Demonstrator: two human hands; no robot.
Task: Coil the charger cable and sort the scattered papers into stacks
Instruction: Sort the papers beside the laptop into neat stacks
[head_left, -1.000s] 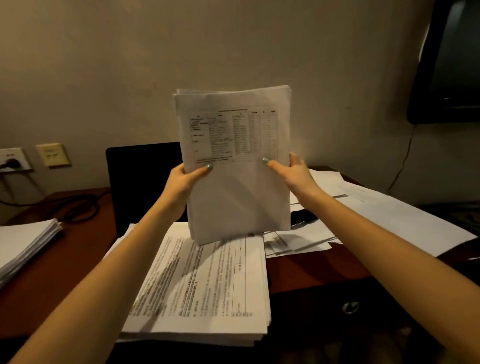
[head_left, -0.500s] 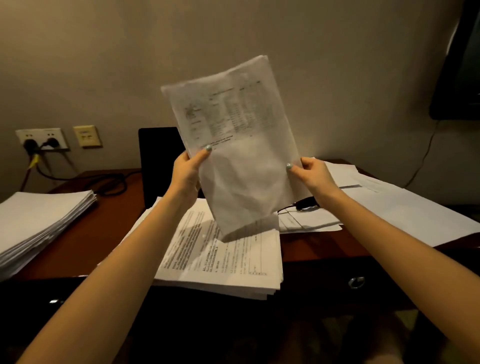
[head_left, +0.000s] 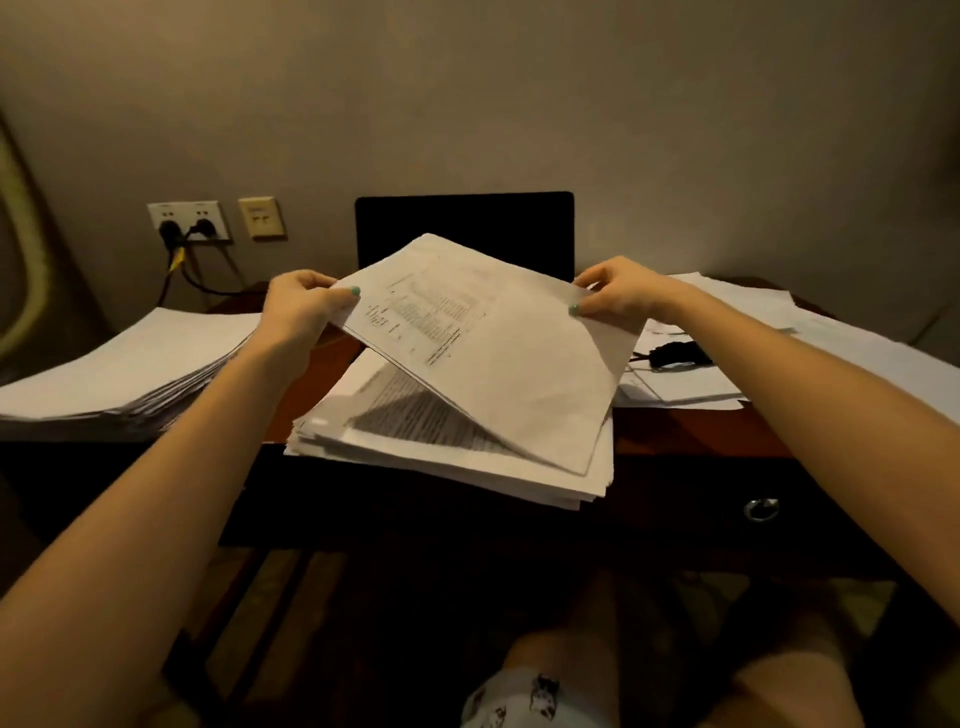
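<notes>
A thin sheaf of printed sheets slants over the centre stack on the desk, near edge touching it. The left hand and the right hand each pinch a far corner, thumb on top, arms outstretched. Print is blurred; fingers beneath are hidden.

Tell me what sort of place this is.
Probably a home office or hotel-room work desk: a wooden desk with a drawer pull, a thick paper stack, a dark screen against the wall, and plugged-in wall sockets.
</notes>
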